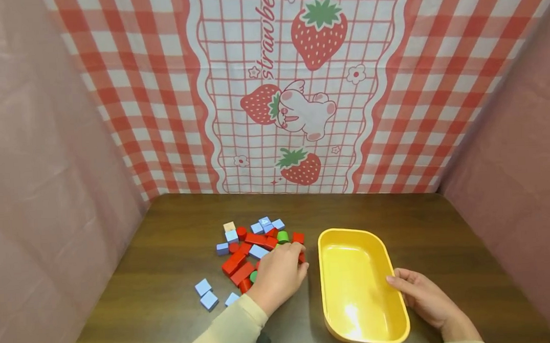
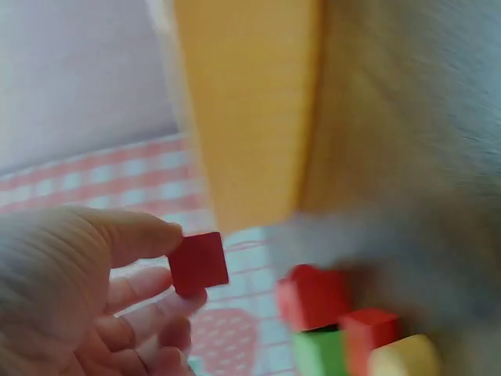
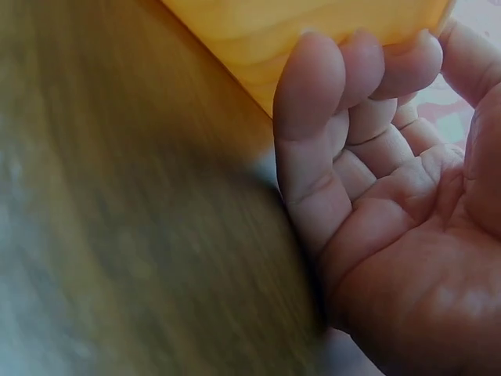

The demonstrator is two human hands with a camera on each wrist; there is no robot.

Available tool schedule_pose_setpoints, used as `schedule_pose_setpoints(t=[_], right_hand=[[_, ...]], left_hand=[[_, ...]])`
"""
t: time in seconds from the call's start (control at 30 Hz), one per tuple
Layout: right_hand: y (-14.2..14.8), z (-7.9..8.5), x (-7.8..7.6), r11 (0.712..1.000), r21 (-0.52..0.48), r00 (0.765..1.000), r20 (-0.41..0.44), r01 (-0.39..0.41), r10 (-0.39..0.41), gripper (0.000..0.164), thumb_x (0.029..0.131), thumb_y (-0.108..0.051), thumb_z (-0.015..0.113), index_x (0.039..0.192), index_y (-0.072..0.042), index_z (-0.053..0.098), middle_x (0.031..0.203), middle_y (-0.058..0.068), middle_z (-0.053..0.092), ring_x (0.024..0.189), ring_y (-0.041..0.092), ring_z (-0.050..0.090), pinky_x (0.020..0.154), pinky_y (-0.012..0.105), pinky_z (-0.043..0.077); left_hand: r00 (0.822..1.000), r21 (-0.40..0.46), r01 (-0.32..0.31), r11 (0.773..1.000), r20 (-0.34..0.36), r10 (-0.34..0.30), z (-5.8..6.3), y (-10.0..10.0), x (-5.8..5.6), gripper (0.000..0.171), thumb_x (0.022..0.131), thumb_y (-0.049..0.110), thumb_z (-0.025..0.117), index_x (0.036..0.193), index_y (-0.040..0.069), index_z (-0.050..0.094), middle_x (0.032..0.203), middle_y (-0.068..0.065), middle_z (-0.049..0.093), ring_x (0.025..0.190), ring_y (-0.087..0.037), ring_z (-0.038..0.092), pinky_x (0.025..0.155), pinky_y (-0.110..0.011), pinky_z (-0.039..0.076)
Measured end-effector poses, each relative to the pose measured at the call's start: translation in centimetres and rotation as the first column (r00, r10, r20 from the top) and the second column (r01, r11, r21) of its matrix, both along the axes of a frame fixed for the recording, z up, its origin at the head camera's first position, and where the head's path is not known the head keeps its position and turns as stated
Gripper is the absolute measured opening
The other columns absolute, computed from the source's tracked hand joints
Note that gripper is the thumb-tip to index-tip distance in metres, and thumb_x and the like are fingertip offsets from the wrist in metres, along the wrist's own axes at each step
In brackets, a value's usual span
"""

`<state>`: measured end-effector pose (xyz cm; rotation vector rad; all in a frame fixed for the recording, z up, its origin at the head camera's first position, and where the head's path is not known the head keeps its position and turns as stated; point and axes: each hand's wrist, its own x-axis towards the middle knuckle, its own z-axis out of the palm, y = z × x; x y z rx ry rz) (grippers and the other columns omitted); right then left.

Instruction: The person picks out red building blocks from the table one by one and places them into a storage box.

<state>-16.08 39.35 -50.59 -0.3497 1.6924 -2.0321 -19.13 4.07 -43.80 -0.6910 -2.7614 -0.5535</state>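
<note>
My left hand (image 1: pixel 279 274) pinches a small red block (image 2: pixel 199 263) between thumb and fingertips, with one square face showing in the left wrist view. In the head view this hand is over the right side of a pile of toy blocks, hiding some of them. To its right stands a yellow plastic bin (image 1: pixel 323 292), with a bare bottom. My right hand (image 1: pixel 425 297) grips the bin's right side, thumb over the rim. In the right wrist view its curled fingers (image 3: pixel 309 86) press against the bin's outer wall.
Red blocks (image 1: pixel 242 271), a green block (image 1: pixel 283 236) and a tan block (image 1: pixel 229 226) are among the pile. Several light blue blocks (image 1: pixel 209 300) lie around it on the dark wooden table (image 1: pixel 141 279). Behind the table hangs a strawberry-print cloth (image 1: pixel 295 114).
</note>
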Motion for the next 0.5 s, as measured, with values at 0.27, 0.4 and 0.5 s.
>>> schedule_pose_setpoints(t=[0.27,0.4,0.5], right_hand=[[-0.7,-0.1,0.4,1.000,0.016,0.998,-0.052,-0.018,0.019,0.028,0.107,-0.004,0.032,0.103,-0.001,0.059,0.096,0.007,0.070,0.086,0.024,0.066,0.074,0.035,0.058],[-1.1,-0.1,0.2,1.000,0.022,0.998,-0.056,-0.022,0.023,0.027,0.107,-0.005,0.032,0.102,-0.002,0.058,0.097,0.008,0.069,0.087,0.026,0.066,0.075,0.036,0.058],[-1.1,-0.1,0.2,0.999,0.024,0.999,-0.047,-0.024,0.025,0.026,0.107,-0.005,0.033,0.102,-0.002,0.059,0.097,0.008,0.069,0.087,0.026,0.066,0.076,0.037,0.058]], left_hand=[[0.972,-0.050,0.224,0.973,-0.060,-0.226,1.3,1.8,3.0,0.026,0.089,0.036,0.071,0.108,0.019,0.069,0.092,0.011,0.067,0.076,-0.006,0.052,0.061,-0.021,0.048],[0.968,-0.163,0.225,0.961,-0.075,-0.240,-0.2,3.1,3.7,0.019,0.086,0.035,0.073,0.100,0.023,0.070,0.081,0.012,0.064,0.072,-0.007,0.051,0.059,-0.022,0.045],[0.970,-0.249,0.212,0.945,-0.068,-0.235,-1.1,3.6,3.9,0.015,0.085,0.034,0.073,0.096,0.024,0.070,0.078,0.010,0.064,0.069,-0.010,0.051,0.057,-0.025,0.044]])
